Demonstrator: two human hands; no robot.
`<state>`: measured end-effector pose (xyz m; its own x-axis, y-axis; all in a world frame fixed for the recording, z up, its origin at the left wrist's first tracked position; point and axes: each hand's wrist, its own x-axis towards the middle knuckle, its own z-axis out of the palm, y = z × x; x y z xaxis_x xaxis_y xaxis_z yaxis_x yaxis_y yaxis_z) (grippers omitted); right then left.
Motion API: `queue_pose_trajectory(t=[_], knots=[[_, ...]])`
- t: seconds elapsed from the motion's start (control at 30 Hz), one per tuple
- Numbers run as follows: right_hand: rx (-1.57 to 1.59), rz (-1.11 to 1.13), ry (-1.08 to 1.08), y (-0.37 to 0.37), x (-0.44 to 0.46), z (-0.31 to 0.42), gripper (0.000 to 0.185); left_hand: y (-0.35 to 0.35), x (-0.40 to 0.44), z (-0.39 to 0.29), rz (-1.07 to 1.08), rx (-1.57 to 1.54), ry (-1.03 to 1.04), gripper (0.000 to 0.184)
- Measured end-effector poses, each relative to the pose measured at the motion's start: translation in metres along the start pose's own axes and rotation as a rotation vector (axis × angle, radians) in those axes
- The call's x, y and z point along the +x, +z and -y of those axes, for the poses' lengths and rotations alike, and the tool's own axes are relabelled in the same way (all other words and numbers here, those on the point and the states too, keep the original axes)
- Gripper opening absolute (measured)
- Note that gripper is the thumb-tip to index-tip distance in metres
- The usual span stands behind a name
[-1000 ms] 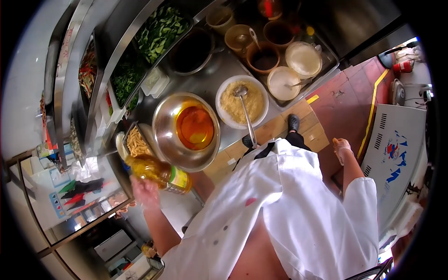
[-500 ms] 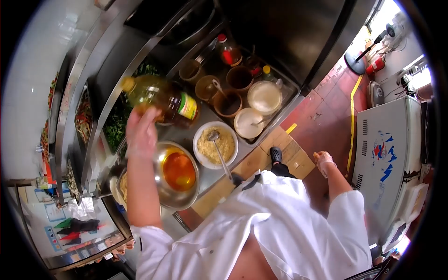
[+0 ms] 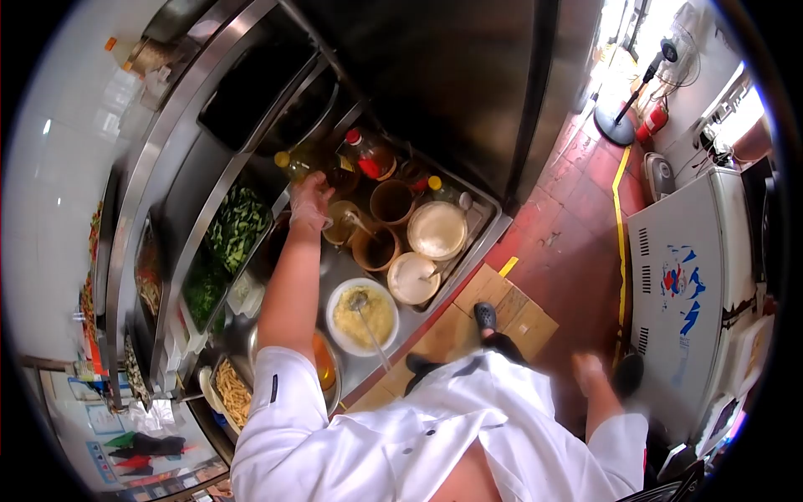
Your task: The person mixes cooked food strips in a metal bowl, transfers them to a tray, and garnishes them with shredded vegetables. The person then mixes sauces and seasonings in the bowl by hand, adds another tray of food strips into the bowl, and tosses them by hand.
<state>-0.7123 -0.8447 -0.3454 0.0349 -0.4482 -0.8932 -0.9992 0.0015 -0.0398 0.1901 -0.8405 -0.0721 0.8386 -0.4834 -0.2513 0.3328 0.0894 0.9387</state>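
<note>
My left hand (image 3: 312,201), in a clear glove, reaches to the back of the counter and is closed round the oil bottle (image 3: 294,164) with a yellow cap. Beside that bottle stands a red-capped bottle (image 3: 371,154). Nearer me is a white bowl (image 3: 378,320) of pale yellow minced food with a spoon in it. My forearm and sleeve partly cover the steel bowl (image 3: 333,386) of orange oil. My right hand (image 3: 588,368) hangs low at my right side, away from the counter, blurred; its fingers cannot be made out.
Brown pots (image 3: 375,248) and white tubs (image 3: 437,230) fill a steel tray (image 3: 493,219) at the counter's right end. Leafy greens (image 3: 239,227) lie in a container at the left. A white freezer (image 3: 677,293) stands at the right. Flattened cardboard (image 3: 525,322) covers part of the floor.
My left hand has carried the oil bottle from beside the steel bowl to the back of the counter, next to the red-capped bottle. The view has shifted. My right hand has lowered slightly.
</note>
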Motion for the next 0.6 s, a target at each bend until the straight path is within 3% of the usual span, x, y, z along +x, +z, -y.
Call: queue_pose_trajectory(t=[0.03, 0.07, 0.13, 0.23, 0.3, 0.33, 0.37, 0.43, 0.5, 0.6], knots=[[0.038, -0.029, 0.038, -0.018, -0.022, 0.019, 0.038, -0.003, 0.011, 0.011, -0.008, 0.007, -0.001, 0.013], [0.135, -0.07, 0.092, -0.051, -0.066, 0.06, 0.038, -0.005, 0.019, 0.017, 0.02, -0.017, -0.033, 0.026], [0.188, -0.104, 0.117, -0.084, -0.095, 0.087, 0.037, 0.007, 0.01, 0.024, -0.05, 0.024, -0.051, 0.024], [-0.144, -0.063, 0.003, -0.054, -0.028, 0.036, 0.04, -0.007, 0.03, 0.05, -0.099, 0.166, -0.084, 0.02], [0.318, -0.061, 0.169, -0.1, -0.081, 0.09, 0.038, -0.026, 0.041, 0.056, -0.172, 0.339, -0.143, 0.021], [0.546, -0.056, 0.251, -0.121, -0.106, 0.116, 0.038, -0.031, 0.042, 0.054, -0.123, 0.578, -0.056, 0.028], [0.504, -0.078, 0.232, -0.126, -0.107, 0.121, 0.037, -0.038, 0.044, 0.052, -0.097, 0.815, 0.041, 0.035], [0.428, -0.122, 0.193, -0.131, -0.105, 0.128, 0.034, -0.038, 0.053, 0.047, 0.017, 1.685, 0.378, 0.044], [0.463, -0.116, 0.206, -0.132, -0.099, 0.132, 0.035, -0.034, 0.036, 0.05, 0.142, 1.5, 0.342, 0.044], [0.331, -0.125, 0.096, -0.125, -0.079, 0.131, 0.037, 0.051, -0.029, 0.024, 0.008, 1.029, -0.078, 0.043]])
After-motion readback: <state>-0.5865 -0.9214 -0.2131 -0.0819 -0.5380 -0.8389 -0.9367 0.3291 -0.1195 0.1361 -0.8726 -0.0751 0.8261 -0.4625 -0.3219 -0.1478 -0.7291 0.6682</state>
